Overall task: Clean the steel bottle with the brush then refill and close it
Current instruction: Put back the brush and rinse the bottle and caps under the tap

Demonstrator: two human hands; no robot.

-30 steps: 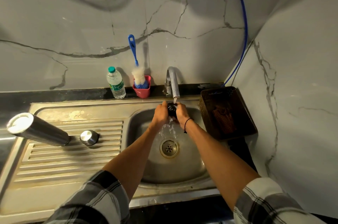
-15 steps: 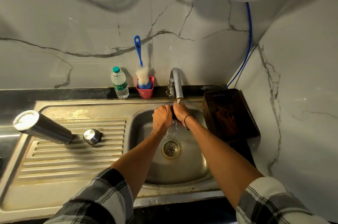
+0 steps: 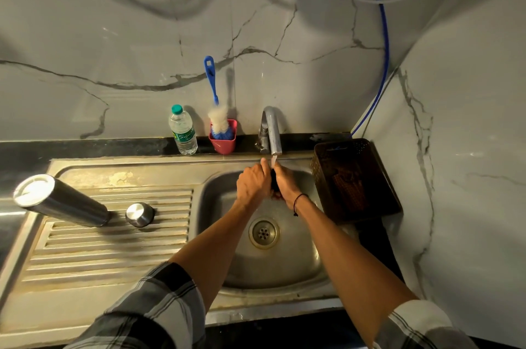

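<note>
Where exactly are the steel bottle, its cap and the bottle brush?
steel bottle (image 3: 61, 200): head view, middle of its side.
cap (image 3: 140, 214): head view, its rounded top.
bottle brush (image 3: 218, 121): head view, white bristles above the red cup.

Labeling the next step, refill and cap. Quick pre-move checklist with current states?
1. Tap running: ok, water falls from the spout onto the hands.
2. Hands free: not ok. Left hand and right hand are pressed around a small dark object under the stream; what it is, cannot tell.
3. Steel bottle within reach: ok, on the drainboard left of the basin.
4. Bottle inside clean: cannot tell.
5. Steel cap at hand: ok, beside the bottle.
6. Brush put away: ok, standing in the red cup.
</note>
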